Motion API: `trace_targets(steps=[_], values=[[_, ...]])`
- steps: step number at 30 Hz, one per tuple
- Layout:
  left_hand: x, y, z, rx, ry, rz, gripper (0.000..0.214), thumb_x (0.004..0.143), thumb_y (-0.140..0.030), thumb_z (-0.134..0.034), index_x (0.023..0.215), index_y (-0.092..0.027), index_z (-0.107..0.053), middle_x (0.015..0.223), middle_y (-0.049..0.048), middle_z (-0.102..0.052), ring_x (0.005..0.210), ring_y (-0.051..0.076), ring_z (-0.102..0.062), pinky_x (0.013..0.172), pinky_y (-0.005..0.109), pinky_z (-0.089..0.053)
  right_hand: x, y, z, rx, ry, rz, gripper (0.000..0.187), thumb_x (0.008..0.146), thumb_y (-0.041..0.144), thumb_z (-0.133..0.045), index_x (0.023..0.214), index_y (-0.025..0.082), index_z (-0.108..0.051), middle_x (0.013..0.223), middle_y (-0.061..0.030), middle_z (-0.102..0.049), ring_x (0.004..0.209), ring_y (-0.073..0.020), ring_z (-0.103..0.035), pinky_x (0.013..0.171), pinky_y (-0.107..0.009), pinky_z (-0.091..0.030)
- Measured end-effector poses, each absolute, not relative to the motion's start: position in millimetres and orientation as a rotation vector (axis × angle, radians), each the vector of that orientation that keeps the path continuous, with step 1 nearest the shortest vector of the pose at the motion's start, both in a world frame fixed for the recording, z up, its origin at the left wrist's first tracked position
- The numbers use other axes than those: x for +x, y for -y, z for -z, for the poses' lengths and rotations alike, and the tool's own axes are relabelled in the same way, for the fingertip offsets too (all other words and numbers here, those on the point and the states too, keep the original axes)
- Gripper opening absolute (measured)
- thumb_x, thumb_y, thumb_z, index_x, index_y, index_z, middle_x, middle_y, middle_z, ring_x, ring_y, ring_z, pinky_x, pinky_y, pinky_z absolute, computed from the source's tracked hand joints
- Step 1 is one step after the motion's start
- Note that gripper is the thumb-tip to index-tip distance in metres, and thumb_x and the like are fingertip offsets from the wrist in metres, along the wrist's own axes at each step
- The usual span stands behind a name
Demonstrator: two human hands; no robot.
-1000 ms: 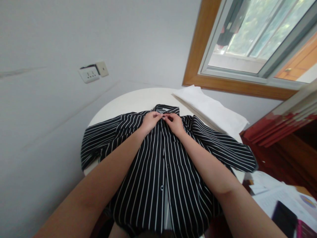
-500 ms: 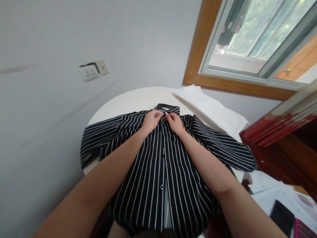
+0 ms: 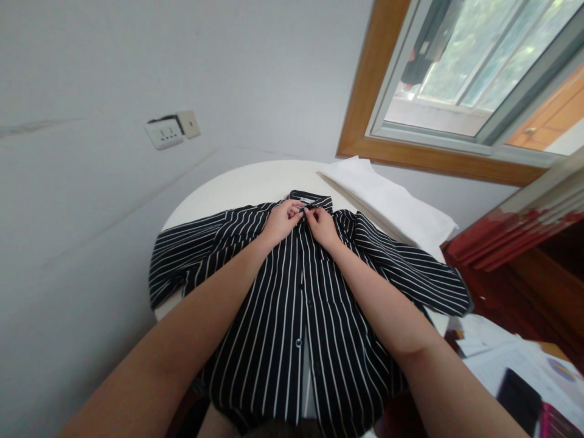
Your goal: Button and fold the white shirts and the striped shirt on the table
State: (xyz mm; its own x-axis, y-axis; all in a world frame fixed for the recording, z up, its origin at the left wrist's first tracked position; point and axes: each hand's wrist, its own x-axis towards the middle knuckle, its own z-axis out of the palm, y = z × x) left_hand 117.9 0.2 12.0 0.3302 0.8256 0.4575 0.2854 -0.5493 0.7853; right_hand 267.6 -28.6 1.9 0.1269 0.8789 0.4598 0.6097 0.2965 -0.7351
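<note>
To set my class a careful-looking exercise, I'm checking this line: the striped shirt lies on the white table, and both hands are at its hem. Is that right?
Not quite: the left hand and right hand are at the front of the collar, as the head view shows. The striped shirt does lie on the white table.

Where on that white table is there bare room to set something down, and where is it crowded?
Bare: the far stretch of table, between the wall, the striped shirt and the white folded sheet. Crowded: the middle, covered by the shirt, where the left hand and right hand are near the collar; and the far right, under the sheet.
</note>
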Motion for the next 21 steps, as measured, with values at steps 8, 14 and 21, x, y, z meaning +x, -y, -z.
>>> trace_targets(steps=[8, 14, 21], values=[[118.6, 8.6, -19.2, 2.195, -1.057, -1.205, 0.025, 0.08, -0.01, -0.057, 0.103, -0.018, -0.061, 0.083, 0.0002, -0.065, 0.074, 0.012, -0.059, 0.076, 0.027, -0.048, 273.1, 20.6, 2.1, -1.377, 1.578, -0.528, 0.022, 0.091, 0.033, -0.052, 0.087, 0.015, -0.064, 0.081, -0.0058, -0.068, 0.075, -0.017, -0.061, 0.075, -0.029, -0.046], [119.4, 6.7, -17.7, 2.153, -1.074, -1.213, 0.025, 0.082, -0.013, -0.057, 0.106, -0.018, -0.06, 0.087, 0.0012, -0.066, 0.075, 0.012, -0.059, 0.075, 0.027, -0.049, 272.9, 23.1, -2.4, -1.322, 1.574, -0.601, 0.025, 0.088, 0.037, -0.055, 0.079, 0.016, -0.064, 0.075, -0.0036, -0.066, 0.07, -0.0156, -0.059, 0.07, -0.026, -0.044], [100.7, -0.7, -26.2, 2.433, -1.216, -1.165, 0.025, 0.093, -0.024, -0.046, 0.11, -0.02, -0.063, 0.09, 0.0044, -0.061, 0.089, 0.018, -0.056, 0.086, 0.033, -0.045, 276.8, 22.3, 2.6, -1.261, 1.481, -0.631, 0.035, 0.087, 0.048, -0.054, 0.074, 0.016, -0.063, 0.067, -0.0008, -0.063, 0.067, -0.0147, -0.056, 0.068, -0.025, -0.044]])
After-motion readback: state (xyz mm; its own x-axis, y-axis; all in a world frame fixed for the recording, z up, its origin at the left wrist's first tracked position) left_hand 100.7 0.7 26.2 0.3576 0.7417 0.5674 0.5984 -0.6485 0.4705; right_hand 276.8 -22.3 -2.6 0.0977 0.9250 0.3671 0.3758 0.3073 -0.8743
